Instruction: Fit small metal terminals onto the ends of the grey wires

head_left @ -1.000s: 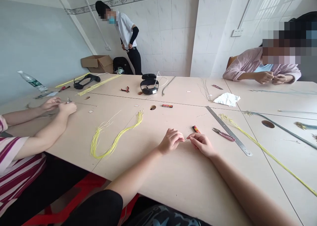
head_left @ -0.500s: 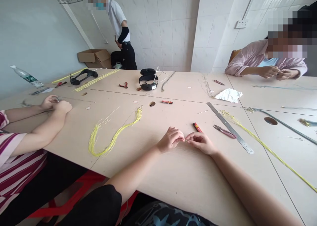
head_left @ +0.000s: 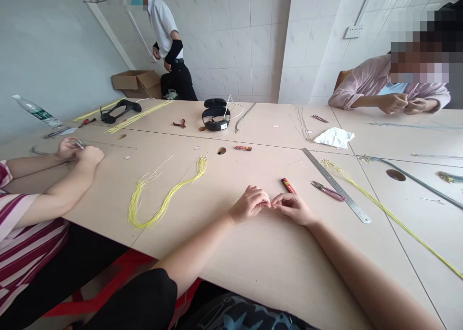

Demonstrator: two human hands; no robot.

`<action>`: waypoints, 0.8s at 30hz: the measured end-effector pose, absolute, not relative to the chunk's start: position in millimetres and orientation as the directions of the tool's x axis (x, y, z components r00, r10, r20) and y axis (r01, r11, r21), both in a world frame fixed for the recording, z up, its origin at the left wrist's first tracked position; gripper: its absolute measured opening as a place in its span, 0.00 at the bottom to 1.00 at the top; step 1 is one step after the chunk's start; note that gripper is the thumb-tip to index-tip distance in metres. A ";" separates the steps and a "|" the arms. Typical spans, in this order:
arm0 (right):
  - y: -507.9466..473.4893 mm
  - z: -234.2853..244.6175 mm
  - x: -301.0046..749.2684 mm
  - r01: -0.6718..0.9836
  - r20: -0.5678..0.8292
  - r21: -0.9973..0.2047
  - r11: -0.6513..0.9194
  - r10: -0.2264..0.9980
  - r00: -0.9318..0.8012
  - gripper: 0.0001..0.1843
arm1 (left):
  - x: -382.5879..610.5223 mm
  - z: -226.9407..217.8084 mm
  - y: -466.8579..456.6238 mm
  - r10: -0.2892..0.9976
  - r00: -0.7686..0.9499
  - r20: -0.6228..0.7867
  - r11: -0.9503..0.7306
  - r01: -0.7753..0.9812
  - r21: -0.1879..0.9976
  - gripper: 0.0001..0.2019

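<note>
Fingertip to fingertip, my left hand (head_left: 250, 204) and my right hand (head_left: 292, 207) meet just above the table, both closed in a pinch. Something tiny and thin sits between the fingertips; it is too small to name. Just beyond my right hand lies a red and black small box (head_left: 288, 185). To its right are pink-handled thread snips (head_left: 329, 191) beside a steel ruler (head_left: 336, 186). A bundle of yellow cords (head_left: 164, 207) with small metal ends curves on the table to the left of my hands.
More yellow cords (head_left: 394, 219) run along the right. A co-worker's hands (head_left: 80, 151) work at the left; another person's hands (head_left: 401, 103) are across the table. A black headset (head_left: 216, 117), red pliers (head_left: 180, 123), white crumpled paper (head_left: 334, 138) and a cable hole (head_left: 221, 151) lie farther back.
My hands stay pinched together in nearly the same spot, with only slight finger movement. The standing person at the back has shifted a little left, with the arms lower.
</note>
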State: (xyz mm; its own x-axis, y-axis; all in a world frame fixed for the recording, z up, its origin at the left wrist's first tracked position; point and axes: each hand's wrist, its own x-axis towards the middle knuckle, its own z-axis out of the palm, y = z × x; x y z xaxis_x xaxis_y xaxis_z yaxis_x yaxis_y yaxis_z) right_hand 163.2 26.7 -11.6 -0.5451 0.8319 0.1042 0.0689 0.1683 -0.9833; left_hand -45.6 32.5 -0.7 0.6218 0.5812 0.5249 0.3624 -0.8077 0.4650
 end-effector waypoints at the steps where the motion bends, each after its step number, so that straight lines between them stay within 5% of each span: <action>1: 26.6 -11.5 163.1 0.074 0.102 -0.983 0.170 0.831 -0.546 0.21 | -45.4 -0.1 32.4 0.575 0.622 0.531 -0.812 0.354 0.465 0.18; 8: 25.2 -8.2 161.5 0.042 0.105 -0.987 0.155 0.823 -0.558 0.18 | -43.2 -0.8 33.6 0.630 0.613 0.477 -0.765 0.383 0.518 0.20; 13: 24.3 -7.3 160.5 0.057 0.117 -0.983 0.172 0.843 -0.525 0.14 | -43.2 0.8 30.7 0.757 0.545 0.360 -0.612 0.400 0.682 0.16; 19: 18.0 -3.8 156.6 0.233 0.204 -0.924 0.304 0.906 -0.371 0.10 | -35.9 14.4 19.1 0.895 0.431 0.116 -0.361 0.545 0.757 0.24; 24: 14.2 -6.7 153.0 0.387 0.373 -0.793 0.470 0.878 -0.300 0.08 | -24.4 15.2 11.6 0.945 0.327 0.001 -0.166 0.476 0.864 0.23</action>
